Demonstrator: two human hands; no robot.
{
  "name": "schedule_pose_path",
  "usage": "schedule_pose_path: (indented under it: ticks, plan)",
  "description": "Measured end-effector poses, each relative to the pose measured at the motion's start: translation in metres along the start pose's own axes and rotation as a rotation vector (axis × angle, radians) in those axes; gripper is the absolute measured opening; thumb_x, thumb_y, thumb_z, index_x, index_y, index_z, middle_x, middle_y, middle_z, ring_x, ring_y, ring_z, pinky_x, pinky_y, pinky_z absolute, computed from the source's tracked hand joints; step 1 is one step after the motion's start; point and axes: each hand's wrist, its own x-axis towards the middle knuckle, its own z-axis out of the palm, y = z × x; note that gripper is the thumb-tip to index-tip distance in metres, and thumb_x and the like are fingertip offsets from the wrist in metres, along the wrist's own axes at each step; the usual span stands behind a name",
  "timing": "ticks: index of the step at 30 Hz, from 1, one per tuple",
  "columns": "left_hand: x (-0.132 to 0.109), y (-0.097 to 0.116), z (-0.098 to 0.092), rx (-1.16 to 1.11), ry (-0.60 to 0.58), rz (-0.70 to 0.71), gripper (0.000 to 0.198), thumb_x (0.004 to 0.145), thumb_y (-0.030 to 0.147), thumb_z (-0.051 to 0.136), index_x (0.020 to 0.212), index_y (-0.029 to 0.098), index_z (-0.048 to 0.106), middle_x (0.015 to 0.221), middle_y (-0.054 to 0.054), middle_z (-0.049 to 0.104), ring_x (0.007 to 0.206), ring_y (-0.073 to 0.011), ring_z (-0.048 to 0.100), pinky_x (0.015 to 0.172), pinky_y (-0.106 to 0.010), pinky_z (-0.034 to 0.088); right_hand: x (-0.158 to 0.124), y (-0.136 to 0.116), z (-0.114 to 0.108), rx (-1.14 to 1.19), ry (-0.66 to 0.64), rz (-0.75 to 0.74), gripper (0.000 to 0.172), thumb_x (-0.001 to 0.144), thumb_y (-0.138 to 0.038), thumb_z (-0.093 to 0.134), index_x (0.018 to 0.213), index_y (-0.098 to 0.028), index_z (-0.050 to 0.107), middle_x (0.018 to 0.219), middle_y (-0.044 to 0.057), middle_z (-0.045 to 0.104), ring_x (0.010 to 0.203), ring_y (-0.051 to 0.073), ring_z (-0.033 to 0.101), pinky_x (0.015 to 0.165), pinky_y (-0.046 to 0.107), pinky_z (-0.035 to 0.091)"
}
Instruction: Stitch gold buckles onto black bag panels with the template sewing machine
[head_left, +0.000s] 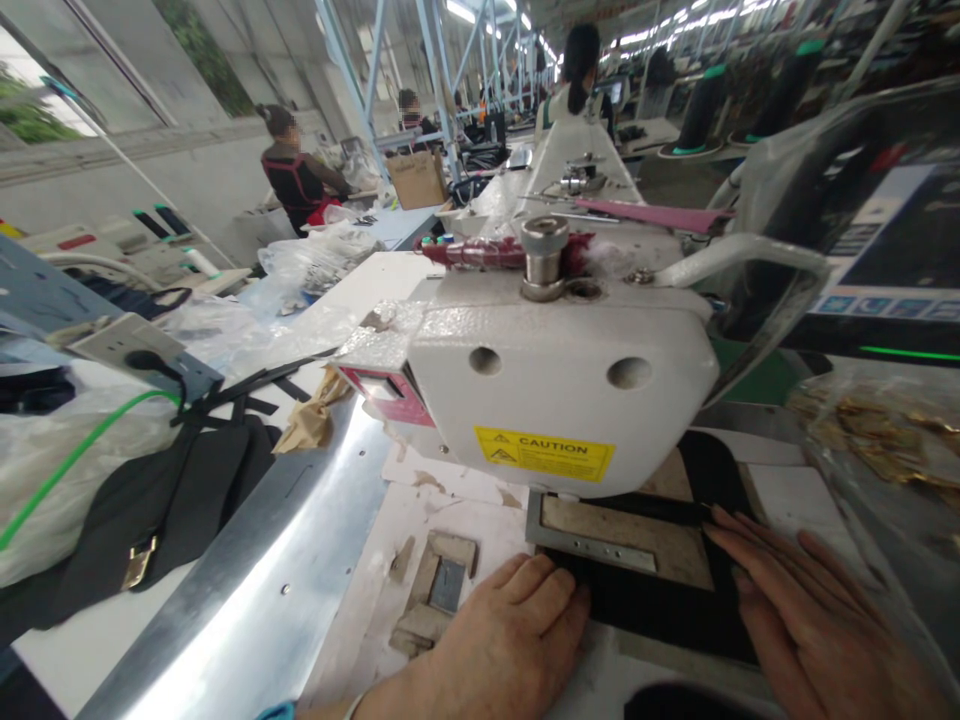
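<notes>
A white sewing machine head [555, 390] with a yellow caution label stands in front of me. Under it a grey metal clamp frame [600, 548] lies over a black piece of material [660, 610] on the machine bed. My left hand [510, 640] rests on the bed, its fingers curled down onto the near left edge of the black piece. On the right, my right hand [810, 620] lies flat, fingers stretched out and pressing the black piece's right side beside the clamp.
A shiny metal strip [277, 570] runs diagonally at left. Black straps with a brass buckle [150, 520] and plastic bags lie on the left table. A control screen [892, 260] stands at right, a bag of gold parts [885, 430] below it. Other people work farther back.
</notes>
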Motion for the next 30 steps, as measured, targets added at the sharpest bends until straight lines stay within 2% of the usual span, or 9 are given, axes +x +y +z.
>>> schedule_pose_path:
  ticks: [12,15,18,21,23,26,30]
  plan:
    - [0.001,0.002,-0.006,0.013,-0.062,-0.006,0.028,0.100,0.022,0.050,0.121,0.008,0.060,0.108,-0.010,0.066,0.105,-0.0199,0.061,0.094,-0.033,0.056,0.001,0.001,0.002,0.019,0.026,-0.020,0.042,0.098,-0.026,0.038,0.137,-0.017,0.050,0.139,0.010,0.059,0.123,0.028,0.058,0.113,0.054,0.036]
    - [0.000,0.001,-0.002,0.006,-0.003,-0.006,0.027,0.100,0.022,0.048,0.119,0.009,0.062,0.105,-0.010,0.067,0.101,-0.0200,0.062,0.092,-0.033,0.056,0.005,-0.003,-0.004,0.034,0.078,0.002,0.037,0.098,-0.027,0.041,0.132,-0.018,0.053,0.133,0.010,0.063,0.119,0.027,0.062,0.111,0.052,0.041]
    - [-0.003,-0.003,0.009,0.003,0.109,0.014,0.026,0.100,0.020,0.044,0.114,0.009,0.064,0.103,-0.010,0.068,0.098,-0.0213,0.063,0.090,-0.035,0.057,0.010,-0.005,-0.024,0.050,0.111,0.010,0.032,0.098,-0.024,0.042,0.128,-0.020,0.055,0.127,0.009,0.068,0.117,0.024,0.065,0.104,0.043,0.051]
    - [-0.006,-0.008,0.020,0.017,0.218,0.073,0.031,0.101,0.015,0.037,0.112,0.009,0.065,0.102,-0.010,0.068,0.095,-0.0216,0.065,0.084,-0.034,0.059,0.020,-0.002,-0.060,0.060,0.057,-0.006,0.035,0.098,-0.024,0.044,0.131,-0.022,0.054,0.126,0.007,0.070,0.112,0.020,0.068,0.091,0.029,0.059]
    - [-0.006,-0.009,0.021,0.026,0.222,0.079,0.031,0.102,0.015,0.037,0.112,0.009,0.065,0.102,-0.010,0.068,0.095,-0.0212,0.065,0.084,-0.034,0.060,0.034,0.002,-0.087,0.043,0.074,0.014,0.034,0.098,-0.028,0.045,0.130,-0.023,0.056,0.122,0.006,0.071,0.108,0.021,0.070,0.085,0.026,0.061]
    - [-0.004,-0.007,0.014,0.023,0.161,0.051,0.027,0.102,0.019,0.042,0.114,0.011,0.064,0.104,-0.009,0.069,0.097,-0.0208,0.065,0.088,-0.034,0.059,0.065,0.002,-0.118,0.053,0.189,0.129,0.029,0.098,-0.036,0.046,0.115,-0.025,0.067,0.113,0.004,0.075,0.099,0.022,0.073,0.082,0.029,0.061]
    - [-0.002,-0.003,0.006,0.011,0.156,0.037,0.028,0.103,0.020,0.040,0.113,0.011,0.064,0.102,-0.008,0.069,0.093,-0.0200,0.065,0.089,-0.033,0.059,0.119,-0.012,-0.134,0.282,0.276,0.304,0.029,0.096,-0.037,0.052,0.112,-0.022,0.070,0.103,0.004,0.077,0.088,0.017,0.074,0.079,0.029,0.059]
